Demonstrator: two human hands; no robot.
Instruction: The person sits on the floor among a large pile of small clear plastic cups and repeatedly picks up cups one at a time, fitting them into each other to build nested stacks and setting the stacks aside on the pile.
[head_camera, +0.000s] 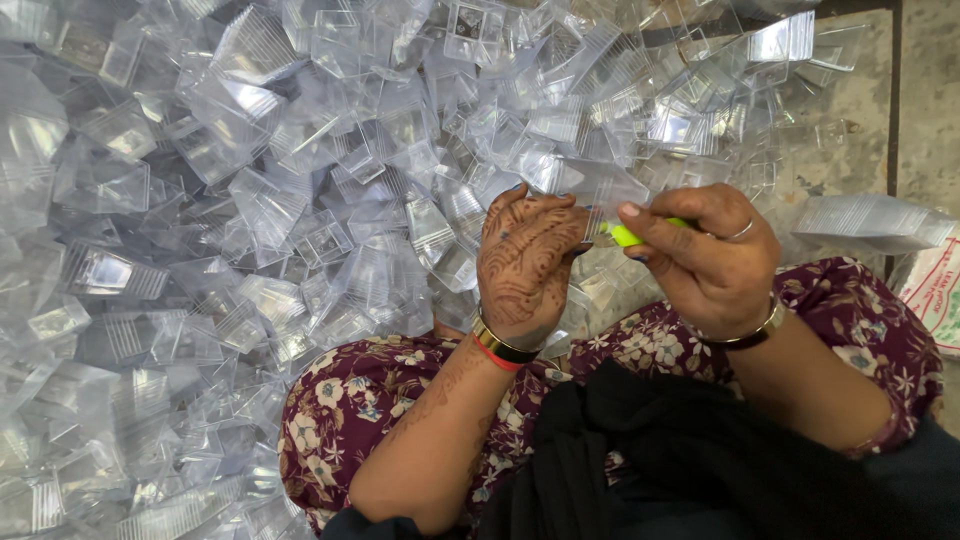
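My left hand (527, 262), patterned with henna, is curled around a clear plastic piece (600, 190) that it holds up just above the pile. My right hand (705, 257) grips a small bright yellow-green tool (628, 236), whose tip meets the clear piece between the two hands. Both wrists carry bangles. The part of the tool inside my fist is hidden.
A large heap of clear plastic box parts (250, 200) fills the left and top of the view. A stack of the same parts (870, 220) lies at the right by a printed bag (935, 290). My knees in floral maroon cloth (350, 410) lie below.
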